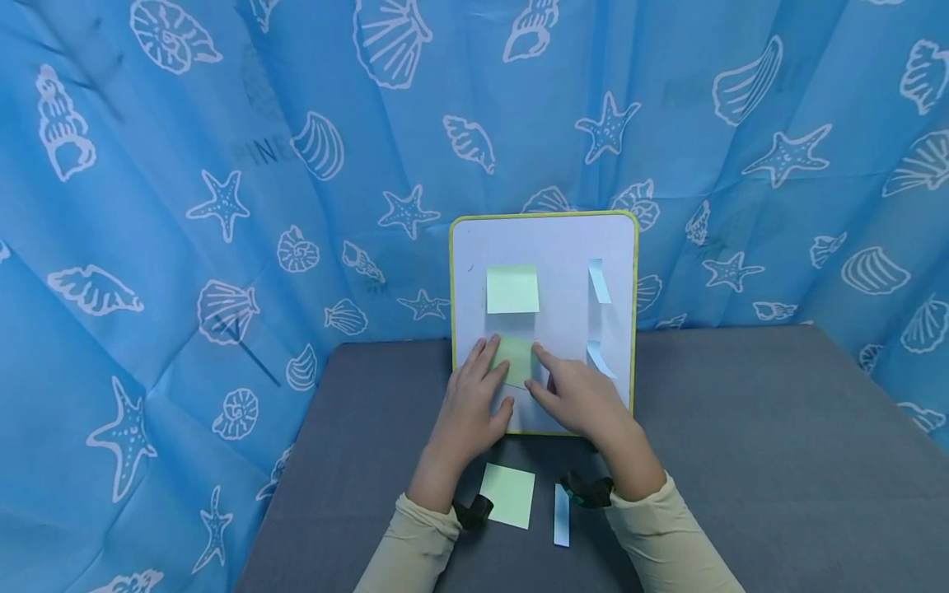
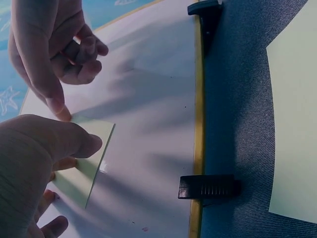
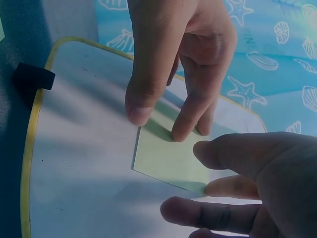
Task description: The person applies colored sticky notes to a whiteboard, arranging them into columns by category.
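Observation:
A green sticky note (image 1: 516,362) lies on the lower part of a yellow-rimmed whiteboard (image 1: 567,317). My left hand (image 1: 469,403) rests on its left side, fingers stretched across the paper; the right wrist view shows these fingertips (image 3: 182,133) on the note. At the right edge, my right hand (image 1: 586,395) touches the note with index finger and thumb spread apart, its other fingers loosely bent. Above it, another green sticky note (image 1: 512,290) hangs with its lower edge lifted. Two narrow blue strips (image 1: 599,282) are stuck along the board's right side, their lower ends curling outward.
In front of the board, a loose green note (image 1: 510,496) and a blue strip (image 1: 562,517) lie on the grey table (image 1: 778,461). Black clips (image 2: 208,187) sit on the board's lower edge. A blue shell-patterned curtain (image 1: 371,148) hangs behind.

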A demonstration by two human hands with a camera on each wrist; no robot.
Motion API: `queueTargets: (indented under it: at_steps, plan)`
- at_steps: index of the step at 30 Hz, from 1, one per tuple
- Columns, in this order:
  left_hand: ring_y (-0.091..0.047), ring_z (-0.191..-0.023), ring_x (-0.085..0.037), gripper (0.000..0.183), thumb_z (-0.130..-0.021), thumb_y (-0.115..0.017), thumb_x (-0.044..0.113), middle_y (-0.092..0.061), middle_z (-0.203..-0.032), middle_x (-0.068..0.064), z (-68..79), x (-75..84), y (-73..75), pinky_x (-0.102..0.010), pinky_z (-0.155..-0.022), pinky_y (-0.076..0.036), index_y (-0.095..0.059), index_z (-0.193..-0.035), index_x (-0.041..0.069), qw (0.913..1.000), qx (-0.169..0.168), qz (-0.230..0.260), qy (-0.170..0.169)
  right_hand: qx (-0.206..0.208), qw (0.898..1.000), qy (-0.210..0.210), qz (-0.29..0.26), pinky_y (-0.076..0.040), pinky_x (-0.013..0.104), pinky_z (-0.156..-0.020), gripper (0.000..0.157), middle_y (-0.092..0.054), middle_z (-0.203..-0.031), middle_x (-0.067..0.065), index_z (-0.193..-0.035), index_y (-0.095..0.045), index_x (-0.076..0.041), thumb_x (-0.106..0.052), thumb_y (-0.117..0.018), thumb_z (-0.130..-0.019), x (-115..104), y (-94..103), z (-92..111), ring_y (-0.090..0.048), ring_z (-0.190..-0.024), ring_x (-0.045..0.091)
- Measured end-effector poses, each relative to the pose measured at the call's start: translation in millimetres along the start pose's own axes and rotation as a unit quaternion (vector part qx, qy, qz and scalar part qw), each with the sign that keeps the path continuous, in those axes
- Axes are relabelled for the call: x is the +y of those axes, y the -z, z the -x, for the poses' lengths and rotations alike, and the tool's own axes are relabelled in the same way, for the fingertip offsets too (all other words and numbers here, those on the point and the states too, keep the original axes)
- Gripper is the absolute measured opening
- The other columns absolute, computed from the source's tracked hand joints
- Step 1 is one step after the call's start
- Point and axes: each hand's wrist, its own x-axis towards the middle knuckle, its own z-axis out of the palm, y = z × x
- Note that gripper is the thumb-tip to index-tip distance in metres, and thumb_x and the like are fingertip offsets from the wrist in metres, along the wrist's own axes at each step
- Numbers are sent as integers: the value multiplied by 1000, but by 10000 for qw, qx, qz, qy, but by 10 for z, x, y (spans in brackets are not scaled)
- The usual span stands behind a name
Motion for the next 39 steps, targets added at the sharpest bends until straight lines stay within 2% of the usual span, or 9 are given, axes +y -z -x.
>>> queueTargets:
  at_steps: [7,10,14,17,22,29,39]
  plan:
    - [-29,-162,-31,52,-97,-76,20,-34,-173,-10,-1,5,4,-65,-119,-40,-65,-145,6,10000,39,15,-9,-26,9999,-73,-98,-47,32,-56,64,-67,-75,0,-159,-48,-6,-33,-66,-104,7,13,-5,-57,-61,14]
    - [-28,-163,-31,52,-97,-76,22,-33,-174,-10,2,11,1,-65,-119,-40,-64,-146,6,10000,4,-15,10,108,9999,38,-22,-53,35,-62,63,-71,-88,5,-158,-51,-6,-32,-68,-103,15,6,3,-63,-72,17]
    - [-29,-162,-33,51,-97,-76,23,-34,-173,-11,3,19,-13,-64,-119,-41,-65,-144,5,9999,21,-105,-26,523,9981,296,158,-57,39,-70,60,-70,-113,13,-152,-58,-4,-30,-72,-100,38,-22,5,-63,-87,21]
    - [-29,-162,-35,50,-97,-76,22,-36,-172,-13,5,27,-17,-65,-118,-42,-67,-142,3,9999,76,-90,-78,769,9959,438,206,-57,38,-69,58,-68,-119,15,-148,-61,-4,-30,-74,-99,52,-46,-5,-62,-87,22]
    - [-30,-161,-39,49,-97,-77,22,-37,-171,-14,2,46,-5,-68,-116,-42,-67,-142,4,9998,111,0,-170,830,9944,615,233,-55,38,-70,61,-68,-120,16,-151,-58,-3,-30,-74,-99,67,-75,-27,-62,-87,21]
    - [-14,-164,-44,59,-96,-78,25,-24,-178,-7,33,30,-20,-74,-119,-30,-61,-151,16,9979,-360,417,-351,897,9929,694,357,-51,36,-66,62,-68,-116,15,-152,-57,-1,-30,-74,-99,56,-97,-31,-58,-80,19]
    - [-7,-165,-43,59,-95,-79,31,-17,-179,-3,50,1,-19,-77,-120,-25,-61,-151,19,9963,-515,594,-349,965,9913,682,580,-46,32,-59,64,-68,-111,14,-151,-57,0,-27,-75,-96,37,-142,-22,-52,-72,16]
